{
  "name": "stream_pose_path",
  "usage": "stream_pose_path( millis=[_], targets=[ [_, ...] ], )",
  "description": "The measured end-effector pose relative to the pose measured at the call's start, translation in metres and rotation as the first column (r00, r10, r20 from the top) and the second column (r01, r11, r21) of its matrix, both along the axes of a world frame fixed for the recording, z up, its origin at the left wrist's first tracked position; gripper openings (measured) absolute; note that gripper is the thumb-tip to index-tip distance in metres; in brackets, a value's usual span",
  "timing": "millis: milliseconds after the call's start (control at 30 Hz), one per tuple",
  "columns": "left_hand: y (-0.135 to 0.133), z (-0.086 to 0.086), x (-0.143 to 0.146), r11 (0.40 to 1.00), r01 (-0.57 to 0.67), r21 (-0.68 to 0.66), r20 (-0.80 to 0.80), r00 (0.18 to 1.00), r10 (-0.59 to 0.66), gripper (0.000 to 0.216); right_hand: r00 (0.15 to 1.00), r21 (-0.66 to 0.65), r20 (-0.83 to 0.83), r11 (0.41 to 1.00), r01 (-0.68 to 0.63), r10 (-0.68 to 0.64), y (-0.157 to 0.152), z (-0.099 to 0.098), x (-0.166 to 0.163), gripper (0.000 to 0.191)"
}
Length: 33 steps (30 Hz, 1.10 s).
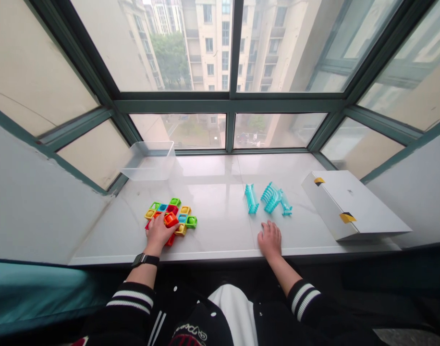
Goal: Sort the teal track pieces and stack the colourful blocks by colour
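Note:
My left hand (160,235), with a dark watch on its wrist, is closed around an orange-red toy block (171,219) at the left of the white sill. Under and around it lie several hollow square blocks in green, yellow, blue and red; a green block (191,221) is at their right edge, and my fingers hide some of the others. My right hand (270,239) rests on the sill near its front edge, fingers stretched forward, holding nothing. Just beyond it lie clear turquoise track pieces: a straight one (251,199), a curved one (271,196) and a small one (286,205).
A clear plastic bin (148,168) stands at the back left by the window. On the right sits a white box (353,204) with yellow-and-black tabs. The white sill (220,202) ends at a front edge close to my body, with window frames behind and walls at both sides.

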<state>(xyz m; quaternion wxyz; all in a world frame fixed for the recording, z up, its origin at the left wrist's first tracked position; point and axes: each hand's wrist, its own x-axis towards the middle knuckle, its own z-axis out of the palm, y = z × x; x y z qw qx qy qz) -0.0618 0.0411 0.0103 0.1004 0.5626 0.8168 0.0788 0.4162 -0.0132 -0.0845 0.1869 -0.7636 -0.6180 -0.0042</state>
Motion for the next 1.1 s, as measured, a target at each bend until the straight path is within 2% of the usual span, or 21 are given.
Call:
stream_pose_path(
  millis=[133,533,867,1100],
  targets=[
    [-0.007,0.0,0.029,0.999,0.006,0.052,0.06,0.998,-0.009,0.083,1.0,0.023,-0.013,1.0,-0.007,0.008,0.0,0.0,0.0,0.046],
    [-0.039,-0.01,0.125,0.95,0.23,0.213,0.102,0.962,-0.255,0.069,0.998,0.022,-0.054,1.0,-0.02,0.021,0.001,0.002,0.001,0.048],
    [-0.049,-0.023,0.17,0.92,0.275,0.28,0.123,0.94,-0.318,0.061,0.998,0.019,-0.057,1.0,-0.017,0.018,0.002,0.001,0.001,0.048],
    [-0.057,-0.02,0.193,0.891,0.336,0.305,0.17,0.901,-0.398,0.049,0.996,0.016,-0.083,1.0,-0.015,0.016,0.002,0.003,0.0,0.048]
  ],
)
